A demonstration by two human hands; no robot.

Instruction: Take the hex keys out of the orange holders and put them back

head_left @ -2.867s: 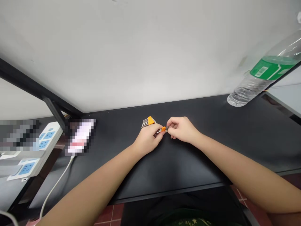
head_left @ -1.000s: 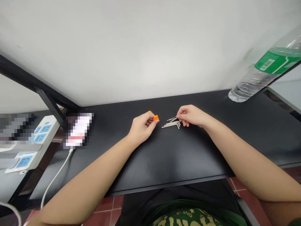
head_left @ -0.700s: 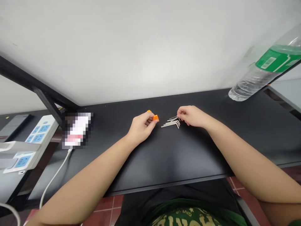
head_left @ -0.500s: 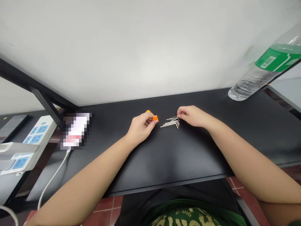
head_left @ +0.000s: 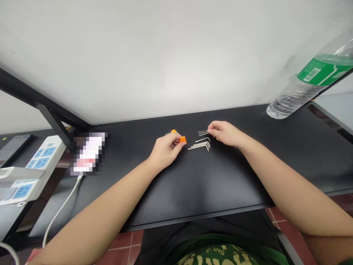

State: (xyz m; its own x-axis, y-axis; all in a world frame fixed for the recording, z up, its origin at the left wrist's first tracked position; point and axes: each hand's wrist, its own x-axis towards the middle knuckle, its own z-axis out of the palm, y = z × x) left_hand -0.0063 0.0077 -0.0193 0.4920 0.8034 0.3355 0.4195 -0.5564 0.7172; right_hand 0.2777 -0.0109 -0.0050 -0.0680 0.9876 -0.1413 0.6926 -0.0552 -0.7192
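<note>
My left hand (head_left: 166,150) is closed around an orange hex key holder (head_left: 183,140), whose ends show past the fingers. A thin metal piece sticks out at the holder's far end. Between thumb and fingertips, my right hand (head_left: 224,133) pinches a few thin hex keys (head_left: 203,133), their long arms pointing left. Just below them, several larger L-shaped hex keys (head_left: 200,146) lie side by side on the black table (head_left: 182,191), bent ends to the right. The palm side of my left hand hides the middle of the holder.
A tall water bottle (head_left: 292,94) with a green label stands at the back right by the wall (head_left: 165,62). On the left lie a blurred-out phone (head_left: 89,152) with a white cable (head_left: 62,213), and a power strip (head_left: 44,165). A black frame bar (head_left: 52,121) slants nearby.
My right hand has moved slightly away from me, lifting the thin hex keys apart from the larger ones. My left hand and the orange holder have barely moved.
</note>
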